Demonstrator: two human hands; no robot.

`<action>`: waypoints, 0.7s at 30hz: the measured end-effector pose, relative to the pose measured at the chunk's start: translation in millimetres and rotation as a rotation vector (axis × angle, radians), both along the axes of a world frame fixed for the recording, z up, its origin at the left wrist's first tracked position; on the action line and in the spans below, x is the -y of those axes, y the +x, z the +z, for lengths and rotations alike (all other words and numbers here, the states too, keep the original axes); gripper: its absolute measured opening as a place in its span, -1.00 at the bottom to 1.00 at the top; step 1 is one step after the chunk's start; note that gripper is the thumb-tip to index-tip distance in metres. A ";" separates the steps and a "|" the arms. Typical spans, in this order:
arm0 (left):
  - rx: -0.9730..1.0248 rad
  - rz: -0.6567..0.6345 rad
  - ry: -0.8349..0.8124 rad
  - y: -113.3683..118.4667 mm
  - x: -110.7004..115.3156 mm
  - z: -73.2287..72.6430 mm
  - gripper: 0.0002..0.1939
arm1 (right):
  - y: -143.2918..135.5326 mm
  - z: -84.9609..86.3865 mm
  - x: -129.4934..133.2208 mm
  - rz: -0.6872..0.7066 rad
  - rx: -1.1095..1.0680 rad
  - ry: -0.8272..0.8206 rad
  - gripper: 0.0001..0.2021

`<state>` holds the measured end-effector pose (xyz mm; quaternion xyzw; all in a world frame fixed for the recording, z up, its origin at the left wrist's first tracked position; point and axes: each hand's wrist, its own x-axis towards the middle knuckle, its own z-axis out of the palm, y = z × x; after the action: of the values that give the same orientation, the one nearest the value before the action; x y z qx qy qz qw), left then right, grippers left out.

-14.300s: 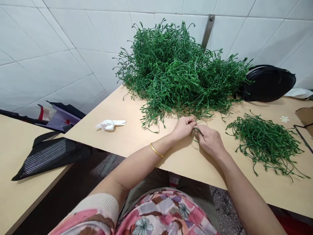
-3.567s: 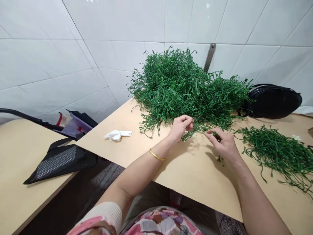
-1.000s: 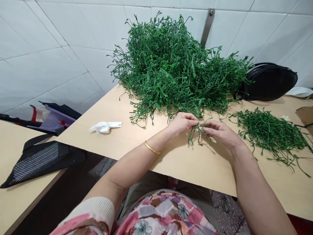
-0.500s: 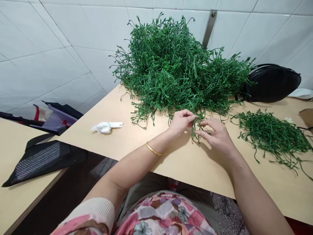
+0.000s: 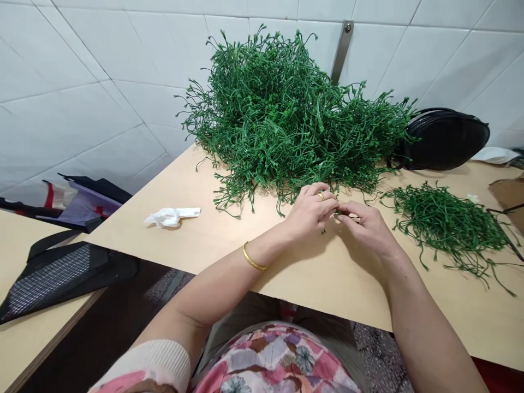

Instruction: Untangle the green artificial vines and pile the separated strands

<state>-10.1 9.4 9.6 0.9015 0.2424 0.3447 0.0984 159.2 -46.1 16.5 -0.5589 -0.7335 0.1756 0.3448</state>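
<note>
Above the table (image 5: 262,262), my left hand (image 5: 311,212) is closed over a few thin green plastic stems, which its fingers now mostly hide. Only a small tip pokes out below them. My right hand (image 5: 365,225) meets it from the right, thumb and forefinger pinching the ends of the same stems. Just behind both hands rises a large heap of green artificial stems (image 5: 282,120) with small forked tips. A smaller, flatter pile of the same stems (image 5: 448,224) lies to the right of my right hand.
A crumpled white tissue (image 5: 170,217) lies on the table's left side. The black round bag (image 5: 448,139) stands at the back right, touching the heap. Left of the table, a black mesh bag (image 5: 53,278) rests on another surface. A tiled wall (image 5: 102,109) closes off the back.
My left hand has rolled over the stems, turning its back upward and covering the hanging tips. My right fingers have closed in beside it. The view has shifted slightly.
</note>
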 end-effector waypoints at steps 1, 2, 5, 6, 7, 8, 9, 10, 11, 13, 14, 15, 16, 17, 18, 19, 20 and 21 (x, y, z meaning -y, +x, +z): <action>-0.034 -0.014 -0.004 -0.2 -1.5 -1.6 -0.79 | 1.2 -0.1 -0.1 -0.002 -0.022 -0.007 -0.81; -0.057 -0.010 -0.010 -0.3 -2.6 -2.6 -0.79 | 2.3 -0.1 -0.1 -0.001 -0.043 -0.015 -0.81; -0.083 0.033 -0.022 -0.8 -3.3 -0.9 -0.79 | 4.6 1.4 0.7 0.019 -0.088 -0.041 -0.79; -0.084 0.046 -0.025 -0.9 -2.8 0.5 -0.80 | 4.8 1.9 1.0 0.031 -0.096 -0.045 -0.79; -0.081 0.058 -0.029 -0.8 -2.2 1.9 -0.80 | 4.8 2.3 1.2 0.041 -0.100 -0.040 -0.79; -0.074 0.072 -0.034 -0.6 -1.5 3.1 -0.80 | 4.3 2.4 1.2 0.047 -0.099 -0.027 -0.79; -0.066 0.085 -0.037 -0.3 -1.0 3.8 -0.80 | 3.4 2.2 1.1 0.053 -0.094 -0.008 -0.79; -0.056 0.097 -0.039 0.0 -0.6 4.1 -0.80 | 2.2 1.7 0.9 0.053 -0.083 0.021 -0.80; -0.047 0.108 -0.038 0.4 -0.3 4.0 -0.81 | 0.7 1.1 0.5 0.050 -0.062 0.054 -0.81; -0.025 0.127 -0.039 1.1 -0.1 3.2 -0.82 | -2.5 -0.4 -0.1 0.042 -0.014 0.127 -0.83; -0.015 0.137 -0.053 1.4 0.0 2.8 -0.83 | -3.9 -1.1 -0.4 0.032 0.004 0.164 -0.83; -0.004 0.145 -0.079 1.6 0.0 2.6 -0.84 | -4.9 -1.7 -0.6 0.020 0.017 0.199 -0.83; 0.007 0.150 -0.113 1.8 0.0 2.7 -0.85 | -5.7 -2.2 -0.8 0.006 0.026 0.229 -0.83; 0.017 0.151 -0.149 1.8 0.0 2.9 -0.85 | -6.2 -2.6 -0.9 -0.005 0.032 0.250 -0.83; 0.024 0.150 -0.182 1.8 0.0 3.2 -0.86 | -6.4 -3.0 -0.9 -0.014 0.044 0.261 -0.83; 0.027 0.146 -0.205 1.7 -0.1 3.4 -0.87 | -6.7 -3.4 -0.9 -0.017 0.067 0.262 -0.83; 0.025 0.140 -0.219 1.6 -0.3 3.5 -0.88 | -7.0 -3.9 -0.8 -0.016 0.101 0.258 -0.83; 0.018 0.133 -0.224 1.5 -0.4 3.4 -0.90 | -7.6 -4.3 -0.7 -0.015 0.142 0.253 -0.83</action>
<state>-8.6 9.8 12.9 0.8638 0.3378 0.3291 0.1774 151.6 -45.3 12.2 -0.5273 -0.7683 0.0390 0.3609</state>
